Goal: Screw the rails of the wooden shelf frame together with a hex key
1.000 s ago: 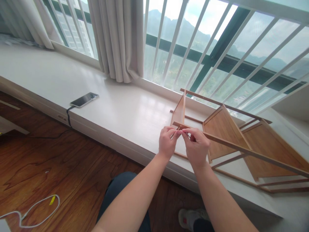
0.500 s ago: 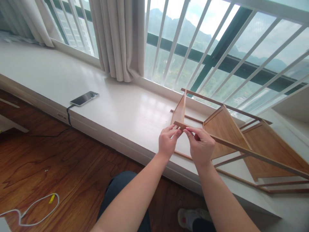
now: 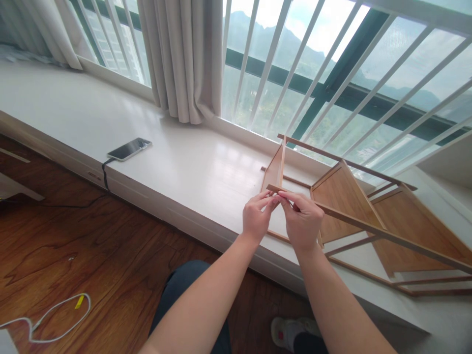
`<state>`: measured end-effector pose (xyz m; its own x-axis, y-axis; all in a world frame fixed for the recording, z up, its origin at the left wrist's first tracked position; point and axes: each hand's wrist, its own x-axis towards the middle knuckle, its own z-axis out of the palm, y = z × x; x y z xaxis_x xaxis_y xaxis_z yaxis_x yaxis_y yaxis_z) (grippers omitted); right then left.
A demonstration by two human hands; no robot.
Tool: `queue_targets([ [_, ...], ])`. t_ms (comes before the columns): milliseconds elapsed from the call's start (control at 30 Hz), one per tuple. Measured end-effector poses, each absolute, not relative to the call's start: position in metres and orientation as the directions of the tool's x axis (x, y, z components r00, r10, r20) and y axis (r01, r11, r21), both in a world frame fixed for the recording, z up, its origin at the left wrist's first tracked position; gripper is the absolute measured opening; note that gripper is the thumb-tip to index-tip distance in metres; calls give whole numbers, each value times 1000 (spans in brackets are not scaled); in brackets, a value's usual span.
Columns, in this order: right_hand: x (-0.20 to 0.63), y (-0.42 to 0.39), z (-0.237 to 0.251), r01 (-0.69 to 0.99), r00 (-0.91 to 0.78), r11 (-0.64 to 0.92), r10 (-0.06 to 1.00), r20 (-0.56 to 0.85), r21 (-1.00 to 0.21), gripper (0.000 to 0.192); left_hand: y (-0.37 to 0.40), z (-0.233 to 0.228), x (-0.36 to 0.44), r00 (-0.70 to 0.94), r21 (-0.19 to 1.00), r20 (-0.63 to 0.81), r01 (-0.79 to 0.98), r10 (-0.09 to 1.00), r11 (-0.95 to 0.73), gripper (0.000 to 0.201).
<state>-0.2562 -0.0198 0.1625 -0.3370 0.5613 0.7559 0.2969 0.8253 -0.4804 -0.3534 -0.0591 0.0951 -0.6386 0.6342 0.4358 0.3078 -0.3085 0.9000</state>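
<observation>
A wooden shelf frame (image 3: pixel 350 221) with several panels lies on its side on the white window ledge. My left hand (image 3: pixel 256 216) is closed at the near left end of its upper rail, the fingers behind and under the wood. Close against it, my right hand (image 3: pixel 304 219) pinches thumb and fingertips together at the same rail. Whatever small thing sits between the right fingertips is hidden. Both sets of fingertips meet just below the rail's end.
A phone (image 3: pixel 130 149) rests on the window ledge (image 3: pixel 191 167), a black cable (image 3: pixel 105 177) running off the edge. Grey curtains (image 3: pixel 180 59) and white window bars (image 3: pixel 273 54) stand behind. A white cable (image 3: pixel 61 339) lies on the wooden floor (image 3: pixel 121 265).
My right hand has shifted slightly left, bringing its fingertips against those of my left hand. The left hand and the shelf frame stay nearly in place.
</observation>
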Motion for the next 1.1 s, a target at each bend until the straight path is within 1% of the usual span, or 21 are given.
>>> queue_targets([
  [200,-256,-22,163,299,-323,812,580,748,-501,11,-59,95,-353,-635,893,449,320,628,-316,29],
  [400,-257,-21,159,260,-283,779,626,727,-570,8,-57,92,-352,-645,883,470,345,603,-318,29],
  [533,-254,-22,158,235,-275,740,672,687,-630,12,-56,92,-352,-656,876,483,369,580,-311,27],
  [733,-248,-29,160,322,-309,686,728,613,-652,18,-55,94,-351,-673,866,501,395,545,-308,26],
  [900,-246,-32,162,309,-345,648,759,553,-696,26,-55,94,-351,-667,856,517,415,537,-309,27],
  [1000,-247,-33,165,273,-345,640,762,548,-718,24,-55,94,-351,-661,850,526,427,536,-308,26],
  [1100,-248,-33,168,249,-346,663,742,575,-706,21,-55,93,-352,-653,846,532,442,539,-299,24],
])
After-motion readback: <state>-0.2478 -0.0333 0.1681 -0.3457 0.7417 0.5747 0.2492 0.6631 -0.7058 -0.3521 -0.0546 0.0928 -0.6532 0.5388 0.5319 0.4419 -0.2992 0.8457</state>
